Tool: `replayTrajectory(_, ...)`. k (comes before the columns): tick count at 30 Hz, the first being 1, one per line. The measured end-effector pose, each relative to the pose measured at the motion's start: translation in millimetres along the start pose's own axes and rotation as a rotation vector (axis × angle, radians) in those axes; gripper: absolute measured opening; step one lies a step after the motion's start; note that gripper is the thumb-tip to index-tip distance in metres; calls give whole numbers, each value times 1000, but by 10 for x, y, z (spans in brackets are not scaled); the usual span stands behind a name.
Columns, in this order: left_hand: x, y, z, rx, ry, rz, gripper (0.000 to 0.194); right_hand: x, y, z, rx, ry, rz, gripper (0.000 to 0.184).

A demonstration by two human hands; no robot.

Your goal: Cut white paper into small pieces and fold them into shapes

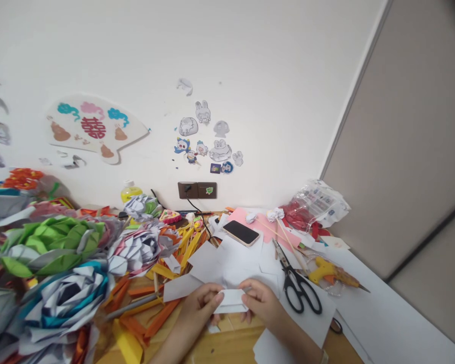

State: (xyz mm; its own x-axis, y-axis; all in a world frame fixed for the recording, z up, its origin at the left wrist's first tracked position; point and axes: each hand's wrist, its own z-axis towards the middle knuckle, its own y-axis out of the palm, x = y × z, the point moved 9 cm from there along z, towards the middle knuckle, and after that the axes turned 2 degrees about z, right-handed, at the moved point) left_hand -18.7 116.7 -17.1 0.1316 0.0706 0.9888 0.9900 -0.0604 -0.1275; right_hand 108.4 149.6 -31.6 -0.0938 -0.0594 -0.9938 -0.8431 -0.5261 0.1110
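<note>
Between both hands, just above the near part of the wooden table [208, 349], is a small folded piece of white paper [230, 300]. My left hand [203, 302] pinches its left end between thumb and fingers. At the right end, the thumb and fingers of my right hand [260, 302] grip it the same way. Creases run lengthwise along the paper. Loose white sheets [205, 261] lie right behind the hands. Black-handled scissors [296, 283] rest on paper to the right of my right hand.
Large folded-paper flowers, one of them green [56, 240], crowd the left side. Orange and yellow paper strips [161, 316] lie left of my hands. Farther back are a phone [241, 232] and pink paper [265, 226]. A yellow glue gun [333, 273] lies at right, by a plastic bag [314, 202].
</note>
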Motion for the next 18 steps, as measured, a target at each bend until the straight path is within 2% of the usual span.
replayTrajectory(5, -28, 6, 2, -62, 25, -57, 42, -39, -11, -12, 47, -24, -1, 32)
replayTrajectory(8, -52, -14, 10, -41, 23, -40, 39, -7, 7, -1, 33, -16, -56, 34)
replayTrajectory(10, -67, -23, 21, -22, 14, -39, 41, -51, -15, 6, 57, -58, -152, 33)
replayTrajectory(12, -88, -33, 34, 0, 4, -41, 43, -254, -116, -40, 187, -192, -338, 27)
replayTrajectory(14, -117, -39, 48, 14, -1, -33, 44, -598, -230, -214, 390, -380, -543, 12)
replayTrajectory(15, -134, -39, 56, 15, -1, -28, 43, -771, -260, -343, 475, -461, -623, 12)
replayTrajectory(16, -154, -41, 63, 17, -5, -26, 42, -920, -259, -475, 510, -528, -658, 23)
replayTrajectory(18, -191, -50, 74, 24, -14, -28, 39, -1107, -157, -704, 430, -594, -726, 20)
